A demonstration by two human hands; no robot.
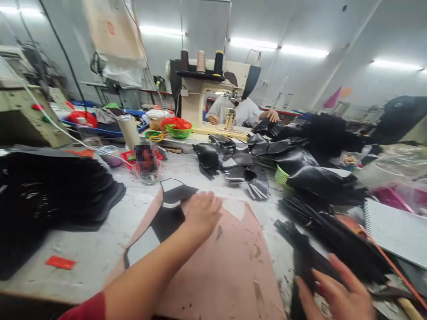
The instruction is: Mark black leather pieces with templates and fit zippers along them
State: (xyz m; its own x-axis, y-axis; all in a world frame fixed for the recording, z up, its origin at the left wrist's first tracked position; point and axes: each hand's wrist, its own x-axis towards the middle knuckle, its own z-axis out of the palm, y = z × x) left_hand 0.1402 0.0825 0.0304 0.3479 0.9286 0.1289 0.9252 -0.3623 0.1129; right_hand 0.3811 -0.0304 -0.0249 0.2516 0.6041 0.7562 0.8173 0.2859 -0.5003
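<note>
My left hand (203,213) lies over the far part of a pink board (227,266), its fingers curled and pressed together, their tips hidden. Whatever they grip cannot be made out. Beside it a black cut piece with pale patches (168,220) is spread along the board's left side, partly under my wrist. A small white piece (236,208) shows just right of the fingers. At the lower right, my right hand (340,293) has thumb and fingers apart over dark strips (302,249); no firm hold on them shows.
A tall stack of black pieces (66,191) stands at left, near a red scrap (61,262). Black bundles (327,231) and a spiral notebook (396,231) lie at right. Beyond the table is a sewing machine (193,102), with another person's hand (273,116) behind it.
</note>
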